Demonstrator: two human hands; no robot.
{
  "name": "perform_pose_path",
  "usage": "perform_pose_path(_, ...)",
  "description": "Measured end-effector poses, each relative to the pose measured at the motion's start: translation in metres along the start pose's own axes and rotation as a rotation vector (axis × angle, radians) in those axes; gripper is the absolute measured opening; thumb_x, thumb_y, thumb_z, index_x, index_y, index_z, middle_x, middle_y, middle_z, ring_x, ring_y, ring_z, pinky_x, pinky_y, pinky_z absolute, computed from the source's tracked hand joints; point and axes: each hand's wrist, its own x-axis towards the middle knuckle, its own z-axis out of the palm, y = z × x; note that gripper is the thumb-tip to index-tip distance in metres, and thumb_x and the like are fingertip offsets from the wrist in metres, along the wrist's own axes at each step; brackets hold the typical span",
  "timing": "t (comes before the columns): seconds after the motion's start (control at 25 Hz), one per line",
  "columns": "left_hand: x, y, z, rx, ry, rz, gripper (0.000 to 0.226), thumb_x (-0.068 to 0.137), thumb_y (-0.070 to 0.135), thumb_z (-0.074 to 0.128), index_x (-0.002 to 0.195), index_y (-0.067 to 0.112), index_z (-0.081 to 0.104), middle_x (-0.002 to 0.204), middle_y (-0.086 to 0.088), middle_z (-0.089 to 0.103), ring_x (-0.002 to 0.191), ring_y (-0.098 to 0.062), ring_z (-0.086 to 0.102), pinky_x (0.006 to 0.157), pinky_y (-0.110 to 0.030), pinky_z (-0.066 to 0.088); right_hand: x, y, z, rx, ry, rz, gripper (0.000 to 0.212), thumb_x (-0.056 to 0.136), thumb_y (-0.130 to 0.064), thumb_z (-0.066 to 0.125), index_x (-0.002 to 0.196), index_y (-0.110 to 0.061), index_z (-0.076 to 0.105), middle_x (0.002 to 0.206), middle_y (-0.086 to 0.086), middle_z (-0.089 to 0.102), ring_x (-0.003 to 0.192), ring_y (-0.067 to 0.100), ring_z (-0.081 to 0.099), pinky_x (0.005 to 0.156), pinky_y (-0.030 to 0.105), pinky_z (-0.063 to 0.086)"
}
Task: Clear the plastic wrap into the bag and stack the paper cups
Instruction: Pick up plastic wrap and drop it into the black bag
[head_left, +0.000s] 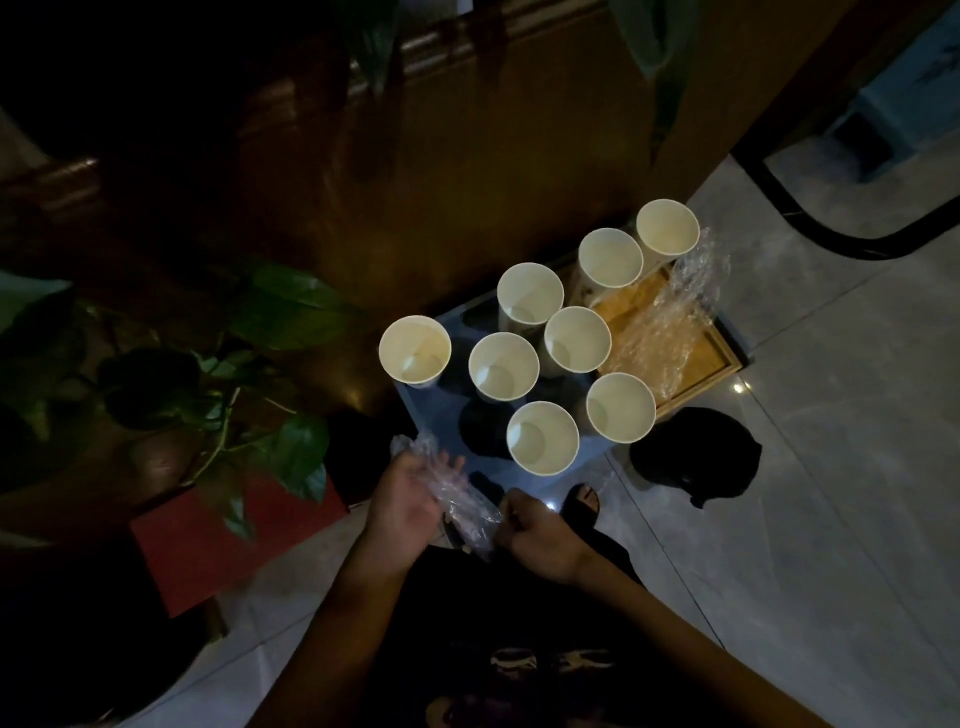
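Over grey floor tiles (831, 467) and upright paper cups (504, 366), I'm seeing both hands' fingers (449, 462) gripping plastic wrap (462, 499) running diagonally between them.

Both your bare forearms reaching forward and down, your left hand (410, 493) palm up with fingers loosely curled around crumpled plastic wrap (462, 501), your right hand (537, 532) fisted, pinching its other end

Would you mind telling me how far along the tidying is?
Nothing looks finished. Both hands, left and right, hold a strip of plastic wrap. More wrap lies on the wooden tray; eight paper cups stand unstacked.
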Motion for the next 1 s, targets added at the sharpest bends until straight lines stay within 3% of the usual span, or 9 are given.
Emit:
perform_pose_path(0.12, -0.005, 0.001, -0.005, -0.122, 0.003, 0.011, 0.010, 0.080, 0.015, 0.048, 0.083, 0.010, 0.056, 0.063, -0.005, 0.050, 0.059, -0.020, 0.050, 0.089, -0.046, 0.047, -0.004, -0.007, 0.002, 0.196, 0.007, -0.090, 0.024, 0.088, 0.004, 0.054, 0.106, -0.011, 0.058, 0.100, 0.012, 0.066, 0.092, 0.021, 0.061, 0.089, 0.040, 0.050)
perform_pose_path(0.24, -0.010, 0.007, -0.010, -0.166, -0.068, -0.003, 0.033, 0.084, 0.038, 0.055, 0.088, 0.008, 0.066, 0.057, -0.003, 0.042, 0.051, -0.018, 0.042, 0.084, -0.042, 0.048, -0.009, -0.018, 0.005, 0.272, -0.108, -0.023, 0.021, 0.097, -0.041, 0.054, 0.108, -0.027, 0.065, 0.102, 0.004, 0.072, 0.094, 0.021, 0.067, 0.084, 0.036, 0.051)
perform_pose_path(0.32, -0.015, 0.008, -0.006, -0.122, -0.121, 0.013, 0.047, 0.087, 0.052, 0.055, 0.065, 0.012, 0.063, 0.048, -0.002, 0.037, 0.043, -0.017, 0.038, 0.072, -0.036, 0.045, -0.012, -0.017, 0.009, 0.124, -0.109, -0.050, 0.033, 0.093, -0.058, 0.054, 0.103, -0.028, 0.063, 0.096, -0.005, 0.072, 0.089, 0.008, 0.066, 0.082, 0.030, 0.052)
perform_pose_path(0.44, -0.026, 0.002, 0.001, -0.045, -0.116, 0.076, 0.050, 0.091, 0.042, 0.054, 0.047, 0.019, 0.044, 0.042, 0.002, 0.031, 0.038, -0.015, 0.034, 0.066, -0.036, 0.038, -0.018, -0.019, 0.007, 0.061, -0.017, -0.132, 0.024, 0.093, -0.047, 0.062, 0.089, -0.023, 0.061, 0.079, -0.011, 0.065, 0.073, -0.006, 0.058, 0.070, 0.023, 0.048)
perform_pose_path(0.6, -0.037, -0.006, 0.003, -0.041, -0.114, 0.052, 0.046, 0.093, 0.028, 0.052, 0.048, 0.018, 0.054, 0.046, 0.001, 0.045, 0.043, -0.014, 0.048, 0.078, -0.038, 0.048, -0.038, -0.031, -0.002, 0.353, -0.057, -0.153, 0.024, 0.094, -0.044, 0.064, 0.090, -0.023, 0.075, 0.084, -0.004, 0.073, 0.083, 0.001, 0.065, 0.077, 0.030, 0.052)
perform_pose_path(0.72, -0.047, -0.015, 0.007, -0.004, -0.152, 0.033, 0.031, 0.096, 0.027, 0.051, 0.069, 0.015, 0.060, 0.041, 0.003, 0.041, 0.038, -0.010, 0.043, 0.074, -0.037, 0.047, -0.054, -0.035, -0.007, 0.559, -0.056, -0.110, 0.017, 0.097, -0.032, 0.065, 0.096, -0.021, 0.078, 0.080, 0.019, 0.073, 0.074, 0.019, 0.069, 0.071, 0.030, 0.055)
perform_pose_path(0.8, -0.052, -0.024, 0.010, 0.025, -0.167, 0.024, 0.020, 0.091, 0.030, 0.056, 0.087, 0.013, 0.064, 0.041, 0.005, 0.033, 0.037, -0.009, 0.034, 0.070, -0.033, 0.043, -0.064, -0.033, -0.014, 0.506, -0.078, -0.056, 0.016, 0.098, -0.030, 0.064, 0.096, -0.015, 0.068, 0.066, 0.011, 0.066, 0.058, 0.018, 0.063, 0.055, 0.026, 0.053)
perform_pose_path(0.88, -0.057, -0.032, 0.011, 0.039, -0.188, -0.018, 0.033, 0.089, 0.042, 0.059, 0.072, 0.014, 0.057, 0.041, 0.003, 0.029, 0.039, -0.011, 0.030, 0.063, -0.033, 0.039, -0.077, -0.027, -0.019, 0.384, -0.139, -0.066, 0.016, 0.101, -0.032, 0.058, 0.100, -0.017, 0.064, 0.071, 0.002, 0.063, 0.060, 0.008, 0.060, 0.057, 0.018, 0.048)
perform_pose_path(1.0, -0.060, -0.043, 0.023, 0.067, -0.188, -0.090, 0.066, 0.091, 0.061, 0.050, 0.045, 0.017, 0.034, 0.037, 0.000, 0.024, 0.038, -0.015, 0.024, 0.056, -0.034, 0.037, -0.094, -0.020, -0.021, 0.237, -0.154, -0.115, 0.029, 0.105, -0.035, 0.049, 0.082, -0.040, 0.064, 0.080, -0.011, 0.064, 0.076, -0.007, 0.058, 0.078, 0.010, 0.042)
